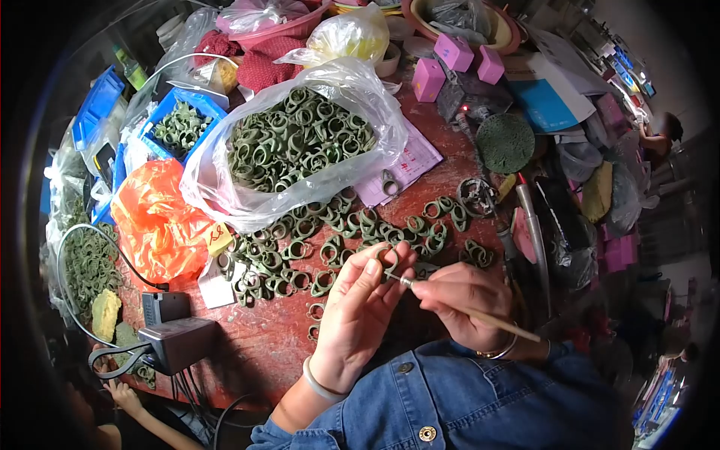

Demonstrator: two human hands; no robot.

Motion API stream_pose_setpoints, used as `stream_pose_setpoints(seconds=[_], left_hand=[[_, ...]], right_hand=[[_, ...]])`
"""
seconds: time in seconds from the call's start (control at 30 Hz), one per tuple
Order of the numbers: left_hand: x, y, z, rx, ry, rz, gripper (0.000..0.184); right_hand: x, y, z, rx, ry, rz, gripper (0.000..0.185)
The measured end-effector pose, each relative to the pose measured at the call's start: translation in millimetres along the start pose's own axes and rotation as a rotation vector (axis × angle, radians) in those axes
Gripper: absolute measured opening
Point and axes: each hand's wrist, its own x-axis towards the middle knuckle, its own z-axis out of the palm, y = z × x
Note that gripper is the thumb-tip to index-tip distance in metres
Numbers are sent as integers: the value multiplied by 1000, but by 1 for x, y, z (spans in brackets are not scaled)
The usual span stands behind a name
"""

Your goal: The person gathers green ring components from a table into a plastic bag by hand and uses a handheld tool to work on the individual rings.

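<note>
My left hand point(360, 296) pinches a dark green ring point(388, 261) between thumb and fingers. In my right hand point(469, 300) is a slim tool with a wooden handle point(501, 324) and a metal ferrule; its fine tip meets or nearly meets the ring, and I cannot tell which. Many similar green rings point(296, 250) lie loose on the red table point(259, 349) just beyond my hands. A clear plastic bag point(206, 191) heaped with more of these rings stands open behind them.
A black power adapter point(180, 345) with cables sits at the left. Around it are an orange plastic bag point(157, 217) and a blue bin point(217, 112). At the right lie a pen-like tool point(531, 217), a round green disc point(505, 142) and pink blocks point(429, 80). Another person's hand point(124, 396) shows lower left.
</note>
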Motion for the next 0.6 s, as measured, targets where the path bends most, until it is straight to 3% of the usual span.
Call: stream_pose_setpoints(seconds=[0.07, 0.2, 0.27, 0.33, 0.47, 0.6], left_hand=[[0, 0, 2, -14, 22, -9, 29], [-1, 3, -1, -116, -5, -76, 28], [1, 4, -10, -125, 12, -117, 27], [2, 4, -20, -331, -168, -220, 27], [2, 5, -20, -323, -166, -244, 25], [1, 7, -15, -275, -157, -225, 24]], right_hand=[[-4, 7, 1, -9, 57, 75, 25], [-5, 0, -7, -72, 75, -11, 24], [-8, -3, -16, -110, 87, 151, 25], [-10, -1, -35, -286, 27, 271, 26], [-25, 5, -67, -583, -317, 220, 29], [-43, 10, -77, -713, -403, 182, 31]])
